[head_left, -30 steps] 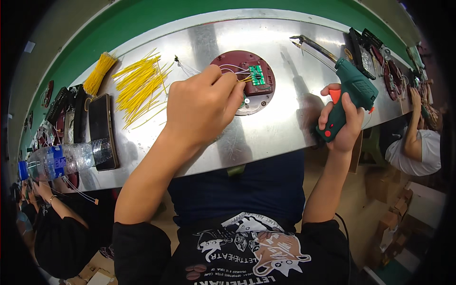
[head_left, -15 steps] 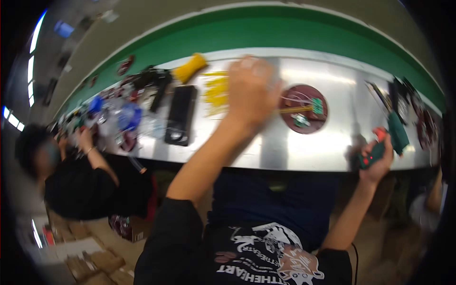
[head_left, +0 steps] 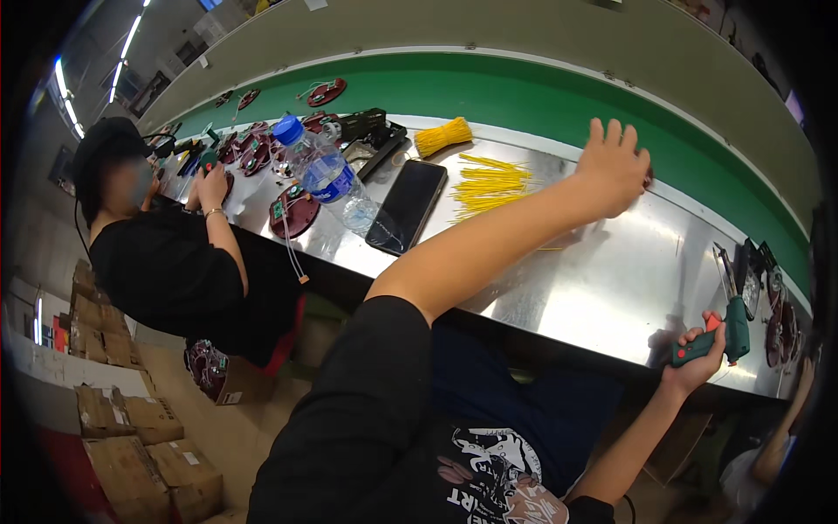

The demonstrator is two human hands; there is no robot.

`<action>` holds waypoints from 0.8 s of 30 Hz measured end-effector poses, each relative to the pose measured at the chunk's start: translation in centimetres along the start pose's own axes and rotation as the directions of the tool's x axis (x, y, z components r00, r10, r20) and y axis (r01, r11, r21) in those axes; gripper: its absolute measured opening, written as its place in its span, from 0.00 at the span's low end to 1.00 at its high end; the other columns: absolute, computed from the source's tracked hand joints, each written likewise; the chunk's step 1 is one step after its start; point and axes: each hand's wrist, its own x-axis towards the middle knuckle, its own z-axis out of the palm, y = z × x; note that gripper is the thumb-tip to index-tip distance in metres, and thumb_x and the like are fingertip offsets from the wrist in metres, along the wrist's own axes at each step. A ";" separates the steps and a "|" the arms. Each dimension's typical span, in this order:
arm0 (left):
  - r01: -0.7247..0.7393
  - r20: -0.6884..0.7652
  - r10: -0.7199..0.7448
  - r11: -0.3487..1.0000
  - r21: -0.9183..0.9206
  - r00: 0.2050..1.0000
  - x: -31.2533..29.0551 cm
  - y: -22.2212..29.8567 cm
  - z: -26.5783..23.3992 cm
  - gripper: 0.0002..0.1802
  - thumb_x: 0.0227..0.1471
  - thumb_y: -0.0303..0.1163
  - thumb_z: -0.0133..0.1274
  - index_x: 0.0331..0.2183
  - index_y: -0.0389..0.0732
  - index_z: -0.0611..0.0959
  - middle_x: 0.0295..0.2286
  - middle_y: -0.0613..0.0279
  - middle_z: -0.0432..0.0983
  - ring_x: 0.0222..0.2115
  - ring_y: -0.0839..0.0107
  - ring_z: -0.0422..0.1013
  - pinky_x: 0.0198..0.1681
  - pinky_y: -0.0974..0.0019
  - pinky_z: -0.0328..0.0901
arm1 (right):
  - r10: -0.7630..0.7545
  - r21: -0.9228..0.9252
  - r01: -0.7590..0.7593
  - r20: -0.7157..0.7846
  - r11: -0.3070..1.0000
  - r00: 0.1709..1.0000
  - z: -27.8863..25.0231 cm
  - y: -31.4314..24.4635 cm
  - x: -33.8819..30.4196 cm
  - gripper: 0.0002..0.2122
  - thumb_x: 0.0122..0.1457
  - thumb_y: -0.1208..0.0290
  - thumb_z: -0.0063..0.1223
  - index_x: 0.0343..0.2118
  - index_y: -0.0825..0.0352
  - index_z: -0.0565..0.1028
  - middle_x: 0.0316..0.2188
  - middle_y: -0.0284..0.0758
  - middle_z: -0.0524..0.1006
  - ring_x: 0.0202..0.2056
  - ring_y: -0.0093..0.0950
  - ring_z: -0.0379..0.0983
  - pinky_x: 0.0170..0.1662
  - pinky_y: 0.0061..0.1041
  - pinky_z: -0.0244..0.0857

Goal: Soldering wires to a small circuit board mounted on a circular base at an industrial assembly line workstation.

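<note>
Yellow wires point(head_left: 491, 185) lie unattached on the bench point(head_left: 576, 297). The right hand point(head_left: 697, 374) grips a soldering gun point(head_left: 737, 327); the left hand point(head_left: 614, 175), fingers spread wide, mostly hides a dark-red part point(head_left: 648, 180) near the far edge; whether held or wired is unclear.

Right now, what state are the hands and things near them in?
Left hand: open, fingers spread
Right hand: closed around the soldering gun
Soldering gun: held; on or off unclear
Bottle: capped
Phone: flat, screen dark
Loose yellow wires: spread out
Yellow wire bundle: gathered together
</note>
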 end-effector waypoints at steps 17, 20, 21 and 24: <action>0.445 0.278 -0.508 0.857 0.261 0.815 -6.3 -10.4 -4.2 0.17 0.49 0.40 0.59 0.39 0.43 0.85 0.38 0.53 0.80 0.45 0.54 0.73 0.47 0.49 0.65 | -0.061 -0.034 0.061 0.001 0.998 0.998 0.5 -0.2 -0.3 0.15 0.67 0.62 0.42 0.46 0.71 0.70 0.38 0.35 0.74 0.20 0.17 0.65 0.21 0.19 0.59; 0.585 0.214 -0.752 0.630 0.510 0.623 -8.3 -14.0 -5.7 0.15 0.49 0.38 0.58 0.39 0.43 0.85 0.40 0.51 0.80 0.45 0.53 0.74 0.46 0.50 0.68 | -0.061 -0.037 0.061 -0.008 0.997 0.998 0.5 0.0 -0.4 0.15 0.67 0.62 0.42 0.46 0.71 0.70 0.38 0.35 0.74 0.20 0.17 0.65 0.21 0.18 0.59; 0.631 0.221 -0.800 0.582 0.513 0.558 -9.1 -15.2 -5.9 0.14 0.50 0.36 0.56 0.39 0.43 0.86 0.41 0.49 0.80 0.46 0.53 0.74 0.48 0.51 0.67 | -0.054 -0.036 0.054 -0.005 0.998 0.999 0.6 0.1 -0.4 0.16 0.67 0.62 0.42 0.46 0.71 0.70 0.38 0.35 0.74 0.20 0.17 0.65 0.21 0.18 0.59; 0.665 0.255 -0.781 0.621 0.416 0.570 -10.4 -17.4 -5.8 0.17 0.46 0.39 0.60 0.39 0.42 0.86 0.39 0.47 0.81 0.42 0.51 0.76 0.46 0.53 0.70 | -0.055 -0.042 0.054 -0.012 0.998 0.998 0.4 0.1 -0.3 0.16 0.67 0.62 0.42 0.46 0.71 0.70 0.38 0.35 0.74 0.20 0.17 0.66 0.21 0.18 0.59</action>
